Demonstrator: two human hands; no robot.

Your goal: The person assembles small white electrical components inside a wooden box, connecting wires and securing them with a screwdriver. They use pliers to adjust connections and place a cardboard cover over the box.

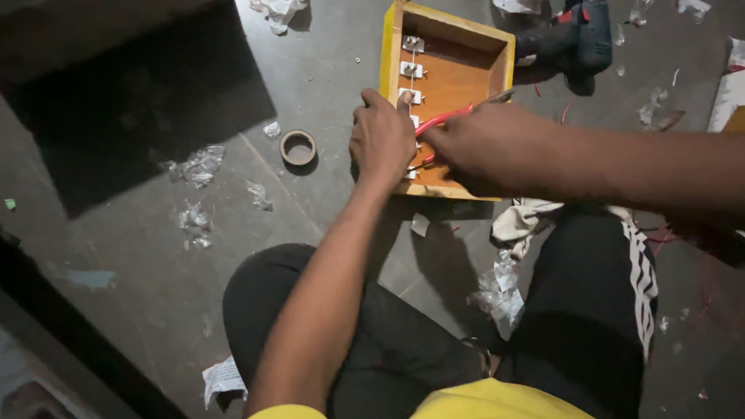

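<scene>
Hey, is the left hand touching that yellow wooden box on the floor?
Touching. The head view shows the left hand resting on the left wall of the wooden box, fingers lying over its edge beside the white fittings.

Both hands (382, 140) forward — (right (466, 147) clenched)

left hand (382, 138) steadying the wooden box (448, 70) on the floor, right hand (473, 147) gripping red pliers (446, 118) inside it, tape roll (298, 147) nearby, drill (578, 39) behind
</scene>
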